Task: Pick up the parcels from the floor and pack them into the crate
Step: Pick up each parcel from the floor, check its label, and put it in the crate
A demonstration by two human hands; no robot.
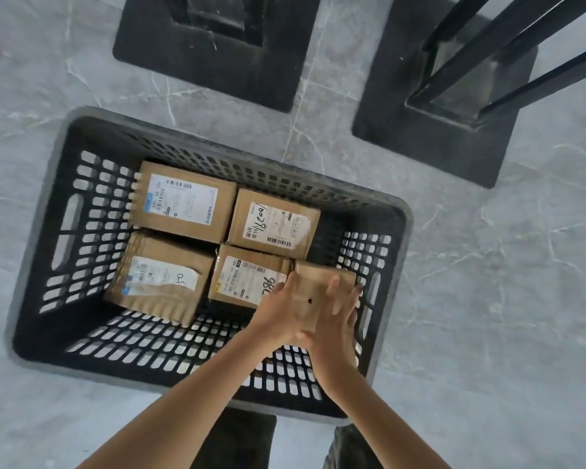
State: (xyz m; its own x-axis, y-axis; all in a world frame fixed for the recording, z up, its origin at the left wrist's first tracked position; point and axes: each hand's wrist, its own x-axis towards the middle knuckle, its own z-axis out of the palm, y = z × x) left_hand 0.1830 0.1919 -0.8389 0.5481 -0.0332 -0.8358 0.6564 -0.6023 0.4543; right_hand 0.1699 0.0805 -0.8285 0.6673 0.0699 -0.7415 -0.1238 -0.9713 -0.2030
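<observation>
Pale grey marble-look floor tiles (487, 299) with white veins and thin grout lines lie under even light. Far centre sits a flat black square base plate (170, 69). At far right a second black base plate (420, 140) carries slanting black metal bars (501, 42).
</observation>
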